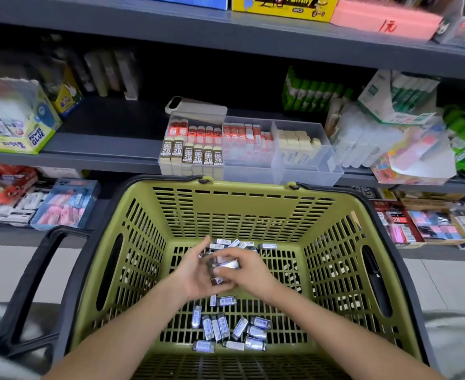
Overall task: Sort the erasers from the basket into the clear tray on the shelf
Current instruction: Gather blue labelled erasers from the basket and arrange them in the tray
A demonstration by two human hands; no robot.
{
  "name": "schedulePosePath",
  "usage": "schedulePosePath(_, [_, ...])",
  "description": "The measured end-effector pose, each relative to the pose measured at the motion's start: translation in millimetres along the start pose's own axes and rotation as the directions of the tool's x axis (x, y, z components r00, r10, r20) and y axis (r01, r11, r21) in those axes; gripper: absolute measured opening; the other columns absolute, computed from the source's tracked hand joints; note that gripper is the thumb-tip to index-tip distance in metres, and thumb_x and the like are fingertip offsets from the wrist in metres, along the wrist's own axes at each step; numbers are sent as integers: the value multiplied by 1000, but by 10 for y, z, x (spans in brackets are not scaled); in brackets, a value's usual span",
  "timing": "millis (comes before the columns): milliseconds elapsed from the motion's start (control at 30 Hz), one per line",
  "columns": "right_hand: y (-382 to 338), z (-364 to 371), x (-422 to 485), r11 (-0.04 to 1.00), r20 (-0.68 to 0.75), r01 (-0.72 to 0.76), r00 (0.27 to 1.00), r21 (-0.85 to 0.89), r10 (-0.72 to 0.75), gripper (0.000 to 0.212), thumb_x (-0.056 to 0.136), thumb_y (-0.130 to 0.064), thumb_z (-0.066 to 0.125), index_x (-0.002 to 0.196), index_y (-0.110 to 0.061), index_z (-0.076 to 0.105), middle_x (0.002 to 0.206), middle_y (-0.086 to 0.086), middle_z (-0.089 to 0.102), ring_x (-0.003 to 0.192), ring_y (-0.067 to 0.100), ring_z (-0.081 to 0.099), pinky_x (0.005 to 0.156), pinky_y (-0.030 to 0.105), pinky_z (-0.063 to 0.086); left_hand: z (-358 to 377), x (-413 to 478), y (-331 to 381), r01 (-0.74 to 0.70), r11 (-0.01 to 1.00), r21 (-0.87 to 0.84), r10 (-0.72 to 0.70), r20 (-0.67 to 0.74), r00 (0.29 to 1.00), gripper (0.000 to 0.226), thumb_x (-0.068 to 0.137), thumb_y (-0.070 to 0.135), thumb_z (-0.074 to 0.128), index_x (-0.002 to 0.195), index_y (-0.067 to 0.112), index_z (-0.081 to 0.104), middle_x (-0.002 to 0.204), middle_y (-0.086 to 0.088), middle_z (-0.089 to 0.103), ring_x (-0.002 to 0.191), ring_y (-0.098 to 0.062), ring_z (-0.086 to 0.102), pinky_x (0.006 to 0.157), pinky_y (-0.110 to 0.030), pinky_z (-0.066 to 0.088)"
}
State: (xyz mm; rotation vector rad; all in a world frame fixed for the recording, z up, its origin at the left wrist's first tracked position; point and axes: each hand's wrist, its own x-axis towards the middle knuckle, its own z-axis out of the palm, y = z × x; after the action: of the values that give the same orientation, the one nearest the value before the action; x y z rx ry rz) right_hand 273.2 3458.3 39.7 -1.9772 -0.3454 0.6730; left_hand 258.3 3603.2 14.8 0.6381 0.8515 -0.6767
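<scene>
A green plastic basket sits in front of me with several small erasers in silver-blue wrappers scattered on its floor, and more of them at the far side. Both hands are down inside the basket. My left hand cups a small stack of erasers, palm turned right. My right hand pinches a wrapped eraser against that stack. The clear tray stands on the shelf just beyond the basket, with compartments of red-sleeved, 2B and plain cream erasers.
The basket's black handles lie folded out at left and right. A phone rests on the clear tray's back left corner. Glue boxes, glue sticks and packaged stationery crowd the shelves around it. A lower shelf holds more erasers.
</scene>
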Motion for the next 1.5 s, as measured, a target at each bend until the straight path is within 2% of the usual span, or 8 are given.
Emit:
schedulePosePath(100, [-144,-58,7,989,44,69,997,-131,-63,50,82,-14,70,129,-26,56,116,-5,67,107,6,60,93,19,45,20,-61,39,-7,998,-64,13,86,996,43,72,39,70,79,-4,75,82,-20,71,64,-32,70,58,-40,58])
schedulePosePath(233, [-196,-247,4,979,95,-16,995,204,-3,58,89,-2,58,140,-20,39,116,-1,64,99,7,64,87,22,51,17,-81,68,-14,995,-95,27,132,991,32,77,25,68,74,-6,74,80,-21,68,65,-31,68,53,-34,59])
schedulePosePath(533, [115,-385,124,846,-78,-182,964,501,254,22,87,12,47,103,1,59,86,17,65,69,23,65,61,26,57,112,-104,117,-46,989,-138,65,139,988,19,71,-2,65,90,-6,65,83,-28,66,65,-35,67,48,-32,58])
schedulePosePath(700, [549,-199,240,824,-210,-237,967,-515,147,36,83,-37,66,113,-20,61,108,-4,60,91,12,59,70,23,44,99,-121,211,-112,980,-165,138,156,978,18,73,4,60,82,1,75,77,-23,67,60,-34,67,44,-35,57])
schedulePosePath(933, [768,48,314,693,-130,-115,991,-712,31,38,89,-38,58,124,-25,52,116,-2,56,93,19,62,77,30,50,47,-134,299,-107,986,-131,140,277,951,29,79,14,56,98,12,77,97,-19,70,66,-34,70,36,-26,50])
schedulePosePath(1100, [773,-53,238,835,-149,-167,983,-524,103,26,92,-22,55,117,-16,60,83,-6,56,59,1,47,52,7,35,63,-137,326,-121,992,-20,123,197,973,15,69,12,69,82,5,75,91,-15,70,70,-28,68,33,-19,42])
schedulePosePath(1233, [591,-266,96,966,-87,-246,967,-74,239,8,90,-13,59,93,-14,66,64,1,59,47,10,47,50,24,43,129,-173,317,-100,988,118,101,-5,995,33,59,10,77,89,1,67,90,-18,68,64,-26,67,29,-17,37])
schedulePosePath(1500, [-264,-679,-202,877,-10,-201,974,437,228,10,87,-4,61,93,0,69,63,3,63,50,12,53,48,23,47,485,-481,292,-277,803,528,250,122,960,47,54,29,85,97,14,74,98,-7,72,69,-16,68,36,-13,34])
